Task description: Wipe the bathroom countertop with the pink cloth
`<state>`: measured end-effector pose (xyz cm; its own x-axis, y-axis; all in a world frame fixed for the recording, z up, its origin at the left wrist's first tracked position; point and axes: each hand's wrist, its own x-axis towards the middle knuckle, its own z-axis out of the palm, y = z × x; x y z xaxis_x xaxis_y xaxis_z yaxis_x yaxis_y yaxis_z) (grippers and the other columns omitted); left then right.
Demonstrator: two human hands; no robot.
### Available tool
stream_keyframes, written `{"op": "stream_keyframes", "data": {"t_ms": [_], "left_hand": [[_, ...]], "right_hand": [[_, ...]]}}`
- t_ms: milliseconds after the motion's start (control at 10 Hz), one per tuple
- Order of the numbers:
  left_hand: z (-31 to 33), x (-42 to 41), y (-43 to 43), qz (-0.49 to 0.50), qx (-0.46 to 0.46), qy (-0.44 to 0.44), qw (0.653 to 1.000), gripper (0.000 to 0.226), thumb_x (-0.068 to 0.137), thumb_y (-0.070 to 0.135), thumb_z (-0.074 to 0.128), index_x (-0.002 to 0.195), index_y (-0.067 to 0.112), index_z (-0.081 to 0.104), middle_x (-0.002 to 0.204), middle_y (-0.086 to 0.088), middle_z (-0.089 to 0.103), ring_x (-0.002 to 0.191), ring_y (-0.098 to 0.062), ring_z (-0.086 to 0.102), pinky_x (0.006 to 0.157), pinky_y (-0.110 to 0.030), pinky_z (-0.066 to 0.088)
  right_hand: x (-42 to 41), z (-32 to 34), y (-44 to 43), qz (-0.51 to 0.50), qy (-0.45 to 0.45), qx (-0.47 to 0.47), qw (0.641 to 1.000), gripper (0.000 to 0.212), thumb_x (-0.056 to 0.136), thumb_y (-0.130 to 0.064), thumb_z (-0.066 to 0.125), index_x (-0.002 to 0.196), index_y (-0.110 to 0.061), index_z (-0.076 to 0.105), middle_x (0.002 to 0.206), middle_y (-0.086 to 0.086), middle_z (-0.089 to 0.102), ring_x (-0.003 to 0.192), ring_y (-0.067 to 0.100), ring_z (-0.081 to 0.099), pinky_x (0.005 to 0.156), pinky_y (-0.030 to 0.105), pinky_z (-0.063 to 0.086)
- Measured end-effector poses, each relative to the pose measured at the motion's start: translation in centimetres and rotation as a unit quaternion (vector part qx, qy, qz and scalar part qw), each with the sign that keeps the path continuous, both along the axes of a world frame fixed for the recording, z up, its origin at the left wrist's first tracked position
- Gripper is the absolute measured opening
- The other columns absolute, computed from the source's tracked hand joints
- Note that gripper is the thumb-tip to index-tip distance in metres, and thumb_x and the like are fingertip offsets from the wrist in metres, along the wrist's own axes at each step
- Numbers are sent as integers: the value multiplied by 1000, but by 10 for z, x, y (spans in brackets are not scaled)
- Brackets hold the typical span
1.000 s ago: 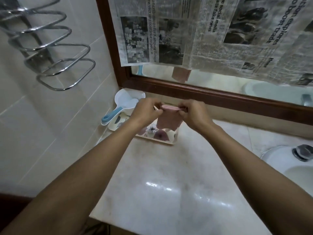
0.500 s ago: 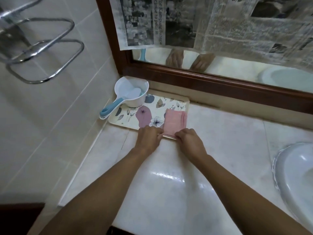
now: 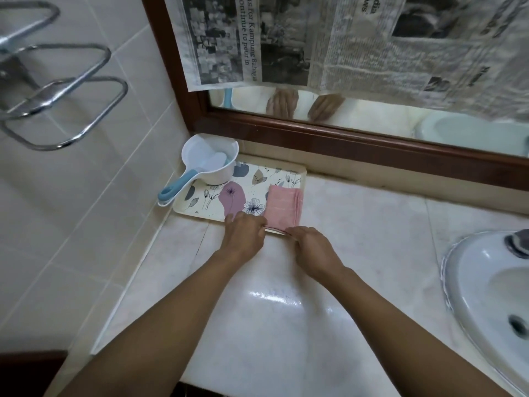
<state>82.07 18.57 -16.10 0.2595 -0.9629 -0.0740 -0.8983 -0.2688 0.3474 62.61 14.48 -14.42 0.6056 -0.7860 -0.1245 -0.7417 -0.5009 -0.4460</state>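
Both hands, left [image 3: 244,233] and right [image 3: 313,247], pinch the folded cloth's [image 3: 283,207] near edge on the tray [image 3: 209,209], dipper [image 3: 210,163] behind, sink [image 3: 486,285] well right.

Left arm: reaching forward, bare forearm extending from the lower left.
Left hand [image 3: 244,234]: lying palm down, fingers curling, fingertips pinching at the near corner of the pink cloth [image 3: 283,207].
Right arm: stretching forward from the lower right, angling inward.
Right hand [image 3: 313,247]: lying palm down, knuckles up, fingertips gripping the cloth's near edge.
Hands: sitting close together, not touching.
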Motion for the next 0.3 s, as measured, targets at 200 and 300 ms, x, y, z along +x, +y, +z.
{"op": "stream_keyframes", "data": {"t_ms": [200, 300], "left_hand": [[32, -8, 23, 40, -65, 91, 993, 25, 95, 22, 62, 114, 24, 78, 113, 0, 77, 114, -28, 61, 95, -34, 43], [50, -16, 35, 59, -89, 164, 981, 24, 98, 20, 61, 116, 20, 77, 114, 2, 76, 107, -19, 61, 83, -22, 42]], "right_hand": [[-55, 21, 16, -86, -53, 11, 995, 42, 96, -8, 56, 136, -19, 66, 138, 1, 64, 127, 23, 59, 103, 31, 45], [-83, 35, 25, -165, -92, 1, 982, 36, 98, -13, 59, 132, -20, 68, 136, -2, 64, 121, 19, 61, 97, 27, 45]]}}
